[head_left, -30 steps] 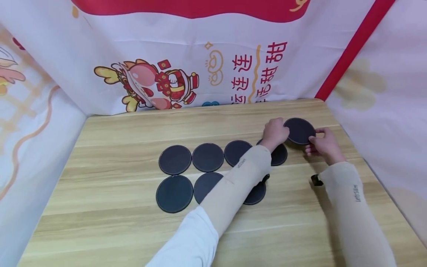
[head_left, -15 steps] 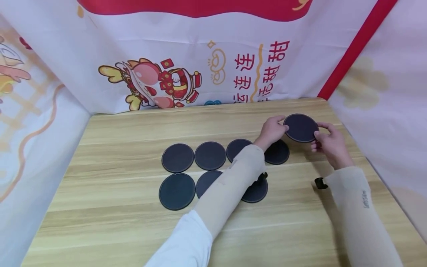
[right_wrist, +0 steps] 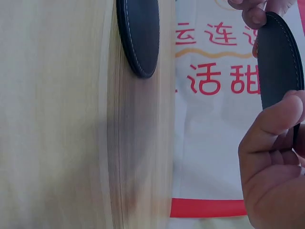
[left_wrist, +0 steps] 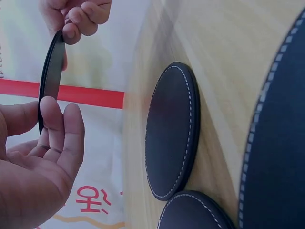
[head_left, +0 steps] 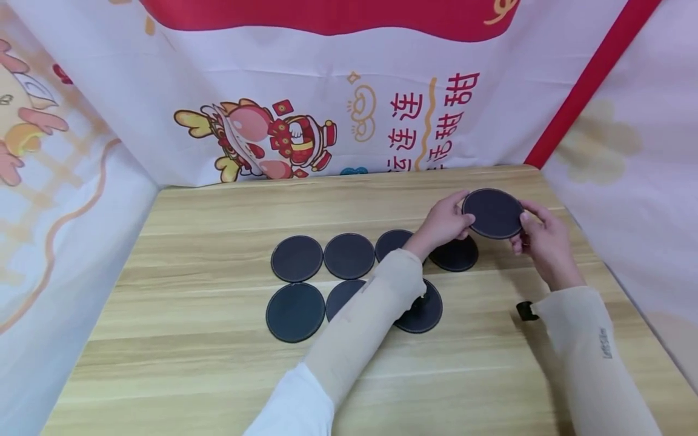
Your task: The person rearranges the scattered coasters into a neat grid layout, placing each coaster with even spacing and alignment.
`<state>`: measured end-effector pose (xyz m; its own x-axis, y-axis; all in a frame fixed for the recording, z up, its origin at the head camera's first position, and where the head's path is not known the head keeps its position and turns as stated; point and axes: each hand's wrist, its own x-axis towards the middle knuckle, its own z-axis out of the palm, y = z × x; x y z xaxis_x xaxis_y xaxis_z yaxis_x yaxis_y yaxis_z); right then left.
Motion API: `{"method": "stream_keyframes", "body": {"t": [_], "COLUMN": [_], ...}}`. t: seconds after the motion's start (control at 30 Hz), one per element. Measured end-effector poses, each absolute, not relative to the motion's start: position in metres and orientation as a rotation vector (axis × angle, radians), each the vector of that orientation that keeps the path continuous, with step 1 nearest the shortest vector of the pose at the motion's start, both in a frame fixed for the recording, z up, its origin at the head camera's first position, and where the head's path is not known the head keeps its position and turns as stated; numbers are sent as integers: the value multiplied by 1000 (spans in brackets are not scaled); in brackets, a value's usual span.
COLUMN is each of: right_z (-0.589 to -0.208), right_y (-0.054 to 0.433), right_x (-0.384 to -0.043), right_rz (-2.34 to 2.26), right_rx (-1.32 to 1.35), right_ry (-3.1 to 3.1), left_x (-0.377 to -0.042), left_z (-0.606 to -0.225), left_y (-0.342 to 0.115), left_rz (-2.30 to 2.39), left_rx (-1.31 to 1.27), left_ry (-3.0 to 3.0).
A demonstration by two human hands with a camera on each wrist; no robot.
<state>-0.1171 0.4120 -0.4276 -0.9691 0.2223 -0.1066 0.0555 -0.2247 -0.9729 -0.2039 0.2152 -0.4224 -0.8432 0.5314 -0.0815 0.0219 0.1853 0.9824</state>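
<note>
A round black coaster [head_left: 492,213] with a stitched edge is held up off the table between both hands at the right. My left hand [head_left: 443,223] pinches its left edge, thumb on the upper face. At the opposite edge my right hand [head_left: 545,241] grips it between thumb and fingers. Both wrist views show this coaster [left_wrist: 53,69] edge-on, raised above the wood. Below it lies another black coaster [head_left: 455,254], partly behind the left hand. More like it lie flat in two rows, among them a front-left coaster [head_left: 295,312]; the left forearm covers parts of some.
The wooden table [head_left: 180,363] reaches back to a white printed cloth [head_left: 305,54] with red lettering. Similar cloth [head_left: 643,181] hangs along the right edge and the left side. A small black wrist-camera piece [head_left: 526,311] sticks out by the right sleeve.
Both hands have lifted the coaster slightly and its face has tipped a little. The left hand's thumb has come into view on its face. The head view has shifted slightly.
</note>
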Motion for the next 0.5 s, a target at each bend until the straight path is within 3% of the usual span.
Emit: {"method": "stream_keyframes", "body": {"t": [0.5], "right_z": [-421], "right_y": [404], "right_x": [-81], "right_rz": [2574], "right_rx": [58], "right_ry": [-1834], "left_x": [-171], "left_z": [-415], "left_y": [182], "left_rz": [1797], "left_rx": [634], "left_ry": [1912]}}
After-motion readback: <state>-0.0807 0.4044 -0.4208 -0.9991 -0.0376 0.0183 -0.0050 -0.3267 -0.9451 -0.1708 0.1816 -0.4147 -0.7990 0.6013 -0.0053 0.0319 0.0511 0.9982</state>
